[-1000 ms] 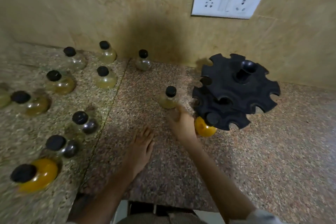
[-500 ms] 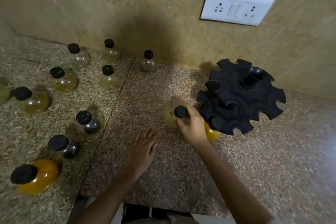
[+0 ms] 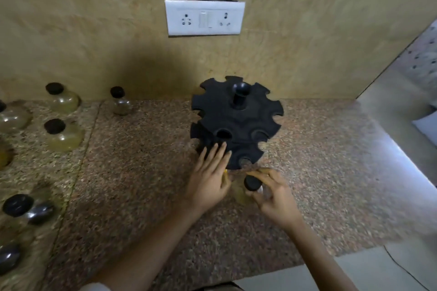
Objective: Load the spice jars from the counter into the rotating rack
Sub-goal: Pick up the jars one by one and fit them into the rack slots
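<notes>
Two bare forearms reach in over the front edge of the speckled stone counter (image 3: 146, 196), the hands close together but apart. The right hand (image 3: 274, 201) is curled round a glass jar (image 3: 240, 196) of pale yellowish contents, thumb and fingers pinching its black cap (image 3: 251, 183); the jar is upright just in front of the rack (image 3: 236, 123), and whether its base touches the counter cannot be told. The left hand (image 3: 209, 181) holds nothing, its fingers straight and slightly spread, the fingertips (image 3: 216, 149) resting on the front rim of the rack's lower tier. A sliver of yellow (image 3: 226, 172) shows between that hand and the rack, too hidden to say what it belongs to. The rack is black, with two notched round tiers on a central post (image 3: 240, 94), and stands near the back edge of the counter about midway along it. Along the left edge more capped jars stand well apart from the rack: two dark jars (image 3: 39, 211) nearest the front, a pale yellow jar (image 3: 63, 136) further back, then a clear jar (image 3: 63, 100) and a small jar (image 3: 121, 104) by the back edge. On the tan wall (image 3: 94, 30) above the rack hangs a white socket plate (image 3: 204, 17)
</notes>
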